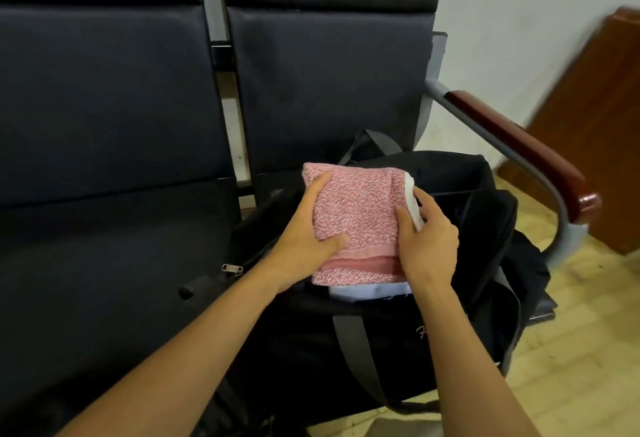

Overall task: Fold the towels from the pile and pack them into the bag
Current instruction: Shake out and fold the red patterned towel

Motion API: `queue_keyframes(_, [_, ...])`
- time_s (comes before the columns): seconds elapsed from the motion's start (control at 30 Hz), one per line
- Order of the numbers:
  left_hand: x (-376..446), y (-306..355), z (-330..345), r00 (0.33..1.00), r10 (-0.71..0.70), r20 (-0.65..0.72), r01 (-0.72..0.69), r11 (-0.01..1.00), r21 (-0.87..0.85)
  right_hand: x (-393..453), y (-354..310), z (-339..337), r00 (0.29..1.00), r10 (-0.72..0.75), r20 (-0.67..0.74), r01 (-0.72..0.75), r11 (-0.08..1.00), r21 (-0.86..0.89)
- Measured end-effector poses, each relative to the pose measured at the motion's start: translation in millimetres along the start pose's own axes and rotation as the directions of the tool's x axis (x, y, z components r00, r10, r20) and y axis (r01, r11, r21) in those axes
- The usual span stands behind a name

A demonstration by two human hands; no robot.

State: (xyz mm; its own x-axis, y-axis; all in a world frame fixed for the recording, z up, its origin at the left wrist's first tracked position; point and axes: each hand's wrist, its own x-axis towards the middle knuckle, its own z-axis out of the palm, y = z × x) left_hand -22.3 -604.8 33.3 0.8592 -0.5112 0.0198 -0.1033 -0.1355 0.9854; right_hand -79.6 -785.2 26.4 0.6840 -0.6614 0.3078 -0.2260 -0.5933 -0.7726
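Pink folded towel (356, 218) over open black bag (398, 343) | left hand (304, 236) clamps its left edge | right hand (427, 239) clamps its right edge | room in bag to its right

Two towels (360, 215); one bag (398, 343)

Folded pink towel (356, 215) over open black bag (485, 201).

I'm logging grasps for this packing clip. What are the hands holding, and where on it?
The folded pink terry towel, over the open black bag: left hand grips its left edge, right hand its right edge.
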Motion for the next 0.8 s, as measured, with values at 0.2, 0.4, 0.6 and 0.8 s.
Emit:
queue_keyframes(0.2, [22, -18, 16, 0.971, -0.226, 0.073, 0.19, 0.924, 0.331, 17, 22, 14, 0.997, -0.071, -0.025, 0.052, 0.887, -0.46])
queue_keyframes(0.4, [29, -6, 31, 0.985, 0.157, -0.07, -0.021, 0.511, 0.859, 15, 25, 40, 0.909, -0.283, 0.308, 0.371, 0.885, -0.28])
queue_keyframes(0.6, [32, -44, 51, 0.978, -0.205, 0.035, 0.052, 0.403, 0.914, 16, 36, 50, 0.805, -0.036, 0.592, 0.38, 0.798, -0.469])
queue_keyframes(0.8, [33, -41, 54, 0.965, -0.257, 0.057, 0.047, 0.381, 0.923, 11, 33, 47, 0.809, -0.019, 0.588, 0.402, 0.746, -0.53])
